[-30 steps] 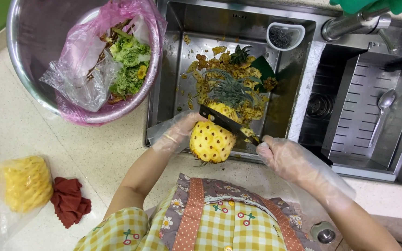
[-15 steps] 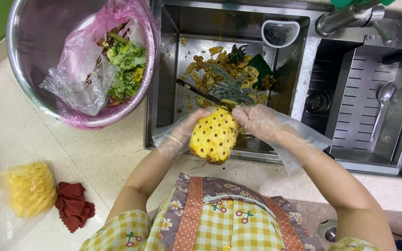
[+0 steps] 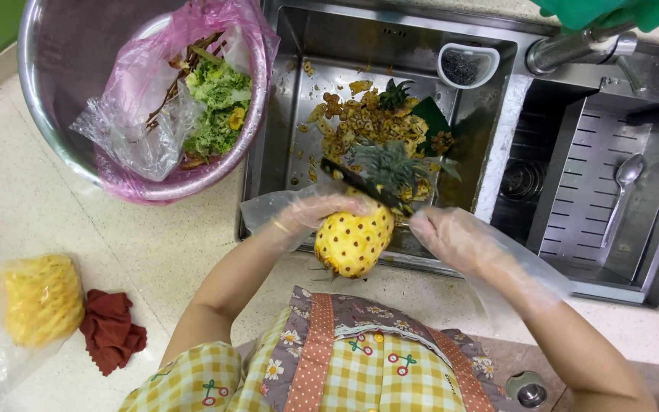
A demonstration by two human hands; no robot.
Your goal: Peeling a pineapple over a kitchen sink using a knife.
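Double-bowl stainless steel sink as landmark, its left bowl strewn with yellow-brown pineapple peelings and green crown leaves. Left of the sink, on the speckled counter, a big round steel basin lined with a pink plastic bag full of green scraps. Further left and nearer the body, a peeled yellow pineapple in a clear plastic bag, a crumpled dark red cloth just beside it. Inside the sink's right bowl, a steel spoon on the ribbed drain tray; at the divider, a small white strainer cup.

Over the sink's front edge, the half-peeled yellow pineapple with brown eyes, long axis running from the body out toward the sink, crown end away. Left hand, in a clear thin glove, curled over the fruit's far upper side, gripping it. Right hand, gloved likewise, just right of the fruit, fingers closed round the handle of a dark-bladed knife, blade laid slantwise across the crown end.

No labels or signs legible.
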